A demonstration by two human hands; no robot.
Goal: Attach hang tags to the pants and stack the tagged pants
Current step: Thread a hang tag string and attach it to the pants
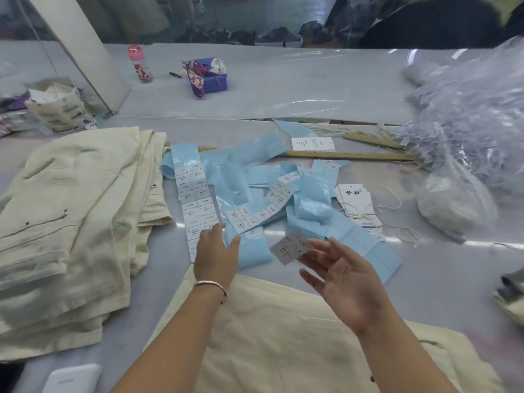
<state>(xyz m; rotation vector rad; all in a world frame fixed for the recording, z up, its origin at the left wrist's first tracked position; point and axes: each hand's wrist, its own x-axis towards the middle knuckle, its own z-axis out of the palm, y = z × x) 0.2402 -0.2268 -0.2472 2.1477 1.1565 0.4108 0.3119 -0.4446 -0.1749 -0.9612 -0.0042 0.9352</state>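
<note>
- A person's two bare forearms reach up from the bottom of the frame over a grey worktop [283, 89] in a clothing workshop.
- The left hand [217, 252], a thin bracelet [211, 285] on its wrist, sits just left of centre. Its fingers are relaxed and slightly apart, with the tips resting on a long strip of white size stickers [195, 207] on pale blue backing.
- That strip runs nearly straight up the frame from the left fingertips, tilted a little to the left.
- The right hand [344, 282], just right of centre, is turned palm-up with fingers spread. One loose sticker [289, 246] sits at its fingertips; whether it is stuck to a fingertip or lightly pinched cannot be told.
- A tangle of blue backing strips [309, 194] fills the centre of the frame beyond both hands.
- A small pile of white hang tags [355, 204] with strings lies to the upper right of the right hand, nearer that hand than the left.
- A pair of cream pants [283, 341] lies flat across the lower centre, under both forearms, likely the next to be tagged.
- A stack of cream pants [71, 222] is at the left edge.
- Judging from this, the loose sticker probably goes onto a hang tag next, a reach up and to the right.
</note>
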